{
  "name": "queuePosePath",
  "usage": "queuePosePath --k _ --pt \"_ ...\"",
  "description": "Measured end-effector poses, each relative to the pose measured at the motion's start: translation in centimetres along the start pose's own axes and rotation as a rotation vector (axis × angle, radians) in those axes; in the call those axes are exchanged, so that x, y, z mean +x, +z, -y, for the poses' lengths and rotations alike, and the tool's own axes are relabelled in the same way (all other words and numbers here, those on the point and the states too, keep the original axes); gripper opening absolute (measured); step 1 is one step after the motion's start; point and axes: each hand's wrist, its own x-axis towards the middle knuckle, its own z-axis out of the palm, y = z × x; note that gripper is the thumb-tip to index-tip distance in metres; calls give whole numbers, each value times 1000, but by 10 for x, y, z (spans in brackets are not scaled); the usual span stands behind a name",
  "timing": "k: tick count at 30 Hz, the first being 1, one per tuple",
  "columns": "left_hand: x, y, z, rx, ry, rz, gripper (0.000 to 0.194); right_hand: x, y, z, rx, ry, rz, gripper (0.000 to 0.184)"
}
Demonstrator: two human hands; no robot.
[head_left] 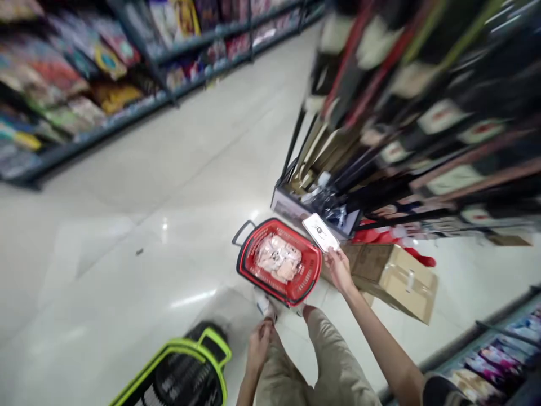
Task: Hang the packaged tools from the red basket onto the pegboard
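Note:
In my right hand (338,268) is a flat white card (321,232) with a small dark logo, pinched at its lower end. It is held up beside the right rim of a red shopping basket (310,276) with a dark handle. Inside that basket lies a clear-wrapped pack with pale pink contents (278,256). My left hand (258,345) hangs low by my left leg, its fingers curled together, and nothing shows in them. The basket is in front of my feet, apart from my left hand.
A black basket with a lime-green rim (222,383) stands at the lower left. To the right are a cardboard box (409,282) and a rack of hanging goods (380,129), blurred. Stocked shelves (147,67) line the upper left, and another shelf (499,349) the lower right.

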Motion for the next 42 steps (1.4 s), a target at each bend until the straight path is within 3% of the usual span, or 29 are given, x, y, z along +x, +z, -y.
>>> queuePosePath --k 3,5,8,10,12,14,17,19,21,23,24,26,30,32,34,37,42 --pt "-5 -35 -66 55 72 55 73 -40 -53 114 238 -147 -116 41" --pt "0 -53 -112 139 138 45 73 -60 -100 174 385 -226 -175 35" --pt "-1 -64 -185 226 229 8 71 -77 -188 234 616 -335 -278 35" --pt "-15 -51 -229 240 273 -19 72 -81 -251 250 738 -385 -397 37" --pt "-42 -15 -264 225 291 -19 74 -83 -308 252 794 -358 -480 38" --pt "-80 50 -293 213 313 22 75 -86 -356 247 797 -281 -455 36" --pt "-154 188 -326 265 395 242 70 -95 -406 244 707 -251 -337 33" --pt "-207 290 -342 289 499 477 63 -102 -426 250 596 -289 -247 35" --pt "-251 380 -354 253 604 635 60 -108 -440 261 507 -338 -155 37" --pt "-280 446 -361 254 665 746 54 -113 -452 275 465 -372 -85 37" --pt "-289 468 -364 266 679 771 49 -114 -459 281 447 -385 -69 37" --pt "-299 496 -367 265 685 759 44 -116 -474 289 393 -405 -55 40" --pt "-309 513 -387 117 728 681 44 -112 -502 294 247 -393 131 41" --pt "-318 518 -411 106 784 674 42 -105 -508 305 202 -398 188 37" --pt "-328 525 -445 111 853 665 40 -93 -507 331 196 -454 174 35" --pt "-345 538 -515 67 980 625 40 -65 -501 402 183 -608 148 36" --pt "-366 571 -657 -172 1287 428 57 -2 -487 561 106 -957 60 41"
